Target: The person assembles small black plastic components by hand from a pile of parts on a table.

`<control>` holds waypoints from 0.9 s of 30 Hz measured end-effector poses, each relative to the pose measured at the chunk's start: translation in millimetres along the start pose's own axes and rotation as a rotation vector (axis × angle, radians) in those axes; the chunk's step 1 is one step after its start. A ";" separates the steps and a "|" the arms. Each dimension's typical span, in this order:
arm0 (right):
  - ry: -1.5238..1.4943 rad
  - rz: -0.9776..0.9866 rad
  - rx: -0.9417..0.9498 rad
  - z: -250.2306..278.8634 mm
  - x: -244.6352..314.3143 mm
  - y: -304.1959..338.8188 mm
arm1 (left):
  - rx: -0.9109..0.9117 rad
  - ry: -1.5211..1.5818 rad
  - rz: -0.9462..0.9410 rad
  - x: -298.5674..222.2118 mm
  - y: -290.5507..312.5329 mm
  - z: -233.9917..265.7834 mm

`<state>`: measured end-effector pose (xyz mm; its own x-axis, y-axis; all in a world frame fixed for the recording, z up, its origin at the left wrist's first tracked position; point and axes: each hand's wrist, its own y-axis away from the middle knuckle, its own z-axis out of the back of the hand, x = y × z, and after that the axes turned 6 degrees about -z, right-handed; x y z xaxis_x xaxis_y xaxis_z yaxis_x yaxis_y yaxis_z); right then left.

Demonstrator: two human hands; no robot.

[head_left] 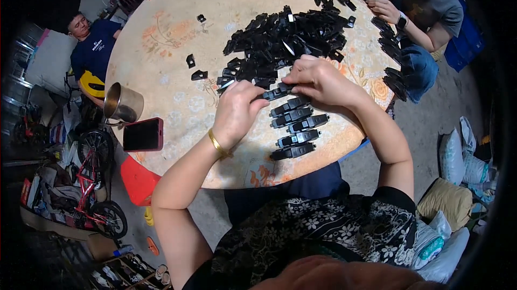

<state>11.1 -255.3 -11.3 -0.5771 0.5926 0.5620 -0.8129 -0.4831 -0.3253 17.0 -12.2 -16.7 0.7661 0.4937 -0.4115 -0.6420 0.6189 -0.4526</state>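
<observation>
Between my two hands lies a small black plastic part (278,92), at the far end of a column of similar pieces. My left hand (237,108), with a gold bangle at the wrist, pinches its left end. The fingers of my right hand (323,81) close on its right end. Running toward me below it are several more black plastic parts (295,138), set side by side. Just beyond my hands spreads a large heap of loose black plastic parts (291,34). My fingertips hide both ends of the held part.
The round table (177,75) has a flowered cover. A metal cup (123,103) and a phone (143,134) stand near its left edge. Across at the right, another person's hands (377,5) work beside rows of black parts (389,48). A second person (94,42) is at the left.
</observation>
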 end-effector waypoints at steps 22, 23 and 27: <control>0.213 0.230 -0.181 -18.8 -0.8 -15.8 | -0.166 -0.431 0.160 94.9 -80.7 20.1; 0.257 0.186 -0.175 -17.9 -5.9 -16.0 | -0.106 -0.320 0.249 104.9 -85.6 17.2; 0.336 0.123 -0.222 -17.0 -17.2 -10.8 | 0.009 -0.253 0.374 105.1 -93.9 7.0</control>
<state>28.4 -249.3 -30.4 -0.6342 0.7345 0.2412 -0.7126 -0.4344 -0.5509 158.0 -14.2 -11.9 0.4659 0.8175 -0.3385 -0.8766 0.3745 -0.3022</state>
